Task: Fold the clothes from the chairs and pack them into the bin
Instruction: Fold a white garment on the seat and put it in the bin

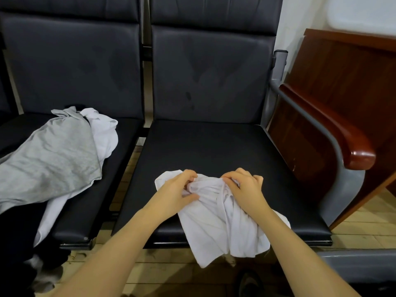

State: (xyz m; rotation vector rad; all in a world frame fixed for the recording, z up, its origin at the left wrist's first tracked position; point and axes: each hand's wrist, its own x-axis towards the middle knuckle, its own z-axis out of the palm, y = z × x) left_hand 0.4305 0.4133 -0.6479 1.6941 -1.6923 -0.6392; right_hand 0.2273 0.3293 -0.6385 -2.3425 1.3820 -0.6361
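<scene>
I'm pinching a crumpled white cotton garment (222, 219) with both hands, left hand (179, 190) and right hand (246, 186) closed on it, on the black padded chair seat (214, 151), lower centre of frame.

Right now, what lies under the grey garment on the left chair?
Under the grey cotton garment a white garment shows at its right and lower edges, on the black padded chair seat. Anything else beneath is covered.
</scene>
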